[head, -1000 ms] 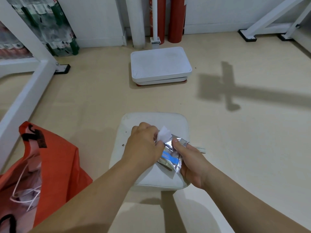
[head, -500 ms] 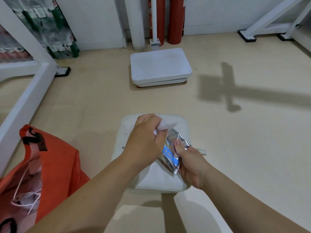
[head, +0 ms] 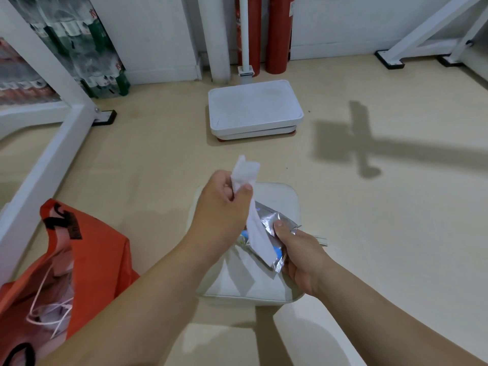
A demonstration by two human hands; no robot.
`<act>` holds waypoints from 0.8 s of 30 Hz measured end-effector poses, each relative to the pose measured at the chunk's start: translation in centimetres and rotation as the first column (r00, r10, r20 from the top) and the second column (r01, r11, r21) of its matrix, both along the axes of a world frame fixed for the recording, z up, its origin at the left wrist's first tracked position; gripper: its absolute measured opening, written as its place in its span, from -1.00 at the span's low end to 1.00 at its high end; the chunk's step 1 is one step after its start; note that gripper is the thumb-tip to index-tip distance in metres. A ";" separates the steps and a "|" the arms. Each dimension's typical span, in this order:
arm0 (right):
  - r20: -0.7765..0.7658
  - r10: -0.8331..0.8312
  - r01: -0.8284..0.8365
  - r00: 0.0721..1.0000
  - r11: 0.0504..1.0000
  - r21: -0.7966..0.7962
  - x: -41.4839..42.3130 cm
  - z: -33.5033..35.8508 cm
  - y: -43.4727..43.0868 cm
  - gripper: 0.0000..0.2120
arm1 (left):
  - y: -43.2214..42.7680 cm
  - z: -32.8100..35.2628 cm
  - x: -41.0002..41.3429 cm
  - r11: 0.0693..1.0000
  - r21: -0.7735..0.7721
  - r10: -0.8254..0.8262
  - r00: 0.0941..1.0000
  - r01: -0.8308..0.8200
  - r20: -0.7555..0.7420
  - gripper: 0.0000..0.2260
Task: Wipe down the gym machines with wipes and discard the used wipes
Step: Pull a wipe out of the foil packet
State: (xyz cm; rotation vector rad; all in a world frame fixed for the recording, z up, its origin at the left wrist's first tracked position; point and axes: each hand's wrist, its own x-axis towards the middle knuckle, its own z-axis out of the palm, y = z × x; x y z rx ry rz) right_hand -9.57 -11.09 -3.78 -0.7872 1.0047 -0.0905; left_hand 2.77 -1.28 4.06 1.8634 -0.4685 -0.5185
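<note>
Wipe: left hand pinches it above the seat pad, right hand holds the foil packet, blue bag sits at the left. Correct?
Not quite. The bag at the left is orange, not blue, as the head view shows. The rest holds: the left hand pinches the wipe above the seat pad, and the right hand holds the foil packet.

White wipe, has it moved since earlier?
Yes: the white wipe rose from the foil packet, its top now past the far edge of the seat pad.
</note>
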 end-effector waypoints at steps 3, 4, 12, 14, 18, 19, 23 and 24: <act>-0.061 0.034 -0.041 0.998 0.992 -0.118 0.5 2.6 -0.5 -0.68 | -0.1 -0.6 -0.5 0.997 0.071 -0.023 0.986 0.035 -0.165 -0.87; -0.117 0.043 -0.070 0.992 0.968 -0.242 0.4 3.7 -0.9 -0.63 | -0.3 -0.5 -0.6 0.996 0.082 -0.013 0.977 0.031 -0.212 -0.87; 0.007 0.117 -0.102 0.993 0.891 -0.442 -2.4 12.9 -1.2 -0.76 | -1.9 5.1 -5.4 0.999 -0.003 -0.034 0.912 0.036 -0.410 -0.86; 0.038 0.056 -0.036 0.998 0.915 -0.403 -4.1 16.0 -1.2 -0.76 | -2.3 8.2 -7.5 0.999 -0.013 -0.043 0.918 0.041 -0.394 -0.89; 0.039 -0.144 0.149 0.989 0.963 -0.224 -9.0 24.1 0.2 -0.85 | -2.0 17.3 -11.0 0.978 0.010 -0.190 0.907 0.209 -0.376 -0.93; 0.026 -0.170 0.172 0.985 0.967 -0.188 -10.0 26.8 0.5 -0.85 | -1.9 19.9 -11.5 0.976 0.018 -0.194 0.898 0.219 -0.396 -0.95; 0.015 -0.172 0.172 0.985 0.967 -0.186 -12.6 39.3 0.3 -0.86 | -1.8 32.3 -13.4 0.977 -0.030 -0.196 0.827 0.212 -0.527 -0.79; 0.018 -0.152 0.153 0.988 0.965 -0.214 -12.8 42.9 0.0 -0.87 | -1.7 35.7 -14.0 0.977 -0.059 -0.205 0.827 0.205 -0.523 -0.81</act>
